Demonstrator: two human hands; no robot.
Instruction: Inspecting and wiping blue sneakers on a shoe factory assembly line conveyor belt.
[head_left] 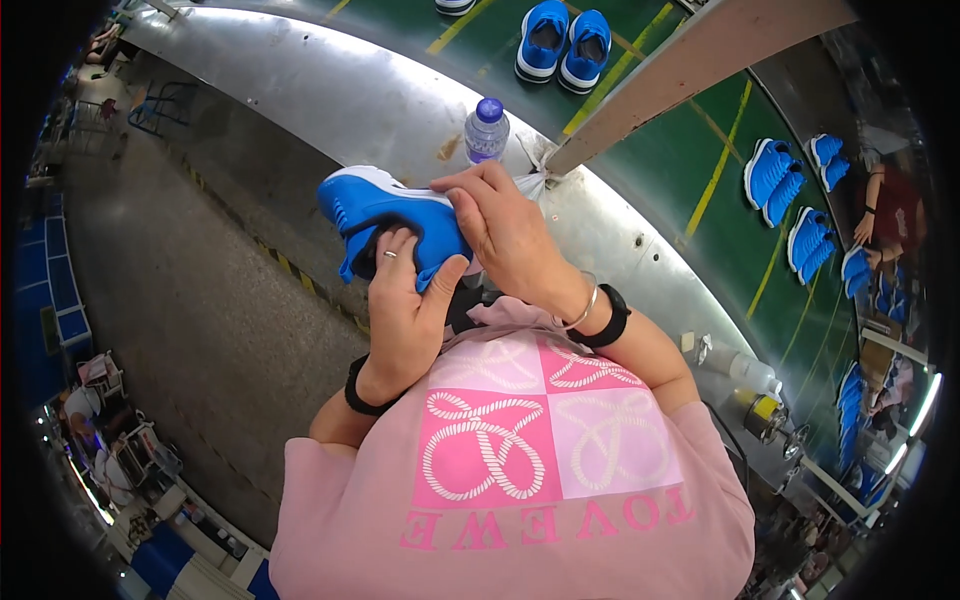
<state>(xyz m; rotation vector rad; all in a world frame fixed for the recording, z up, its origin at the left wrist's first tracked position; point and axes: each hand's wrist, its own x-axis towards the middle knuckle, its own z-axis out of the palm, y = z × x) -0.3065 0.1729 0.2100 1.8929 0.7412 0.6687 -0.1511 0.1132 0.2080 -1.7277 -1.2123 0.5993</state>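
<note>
Near bench edge (330,125) and open floor (250,210), hands (403,300) (510,235) hold a shoe (372,203).

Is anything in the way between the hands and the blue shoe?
Nothing I can see: the left hand is partly inside the blue shoe, and the right hand is right by its white sole.

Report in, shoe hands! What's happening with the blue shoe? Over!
Left hand: fingers inside the blue shoe. Right hand: at its white sole. Shoe: tilted, toe leftward. Bottle beyond, on metal ledge, not blocking.
</note>
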